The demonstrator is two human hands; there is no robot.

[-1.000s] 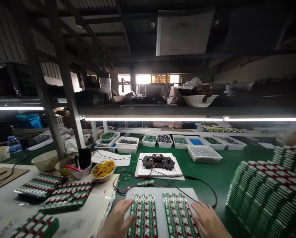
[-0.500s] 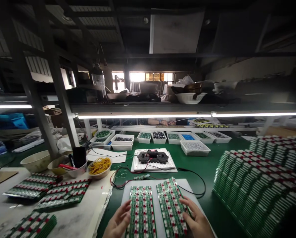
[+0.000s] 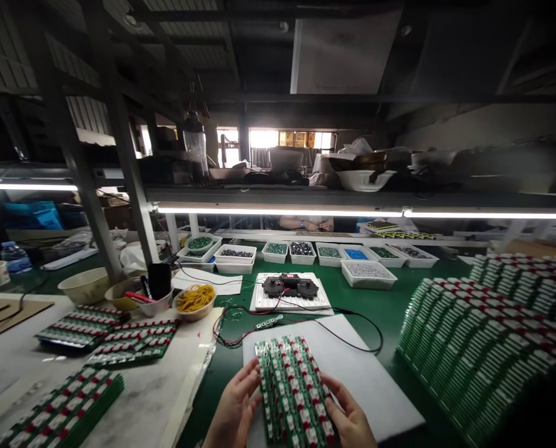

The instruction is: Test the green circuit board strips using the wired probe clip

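Two green circuit board panels [image 3: 296, 389], carrying rows of white and red parts, are together between my hands, one overlapping the other. My left hand [image 3: 237, 401] has its fingers along the left edge of the panels. On the right edge, my right hand [image 3: 347, 410] grips with thumb and fingers. Beneath lies a white sheet [image 3: 366, 379] on the green table. The lower ends of the panels are cut off by the frame.
Tall stacks of board panels [image 3: 474, 354] stand at right, with smaller piles [image 3: 68, 404] at left. Beyond are a black device [image 3: 290, 286] with looping wires, a bowl of yellow rubber bands [image 3: 194, 300] and white trays of small parts [image 3: 369, 274]. A co-worker's hands [image 3: 319, 224] show behind.
The two panels, side by side and apart before, are now brought together. My left hand has come onto their edge, and more of the white sheet shows on the right.
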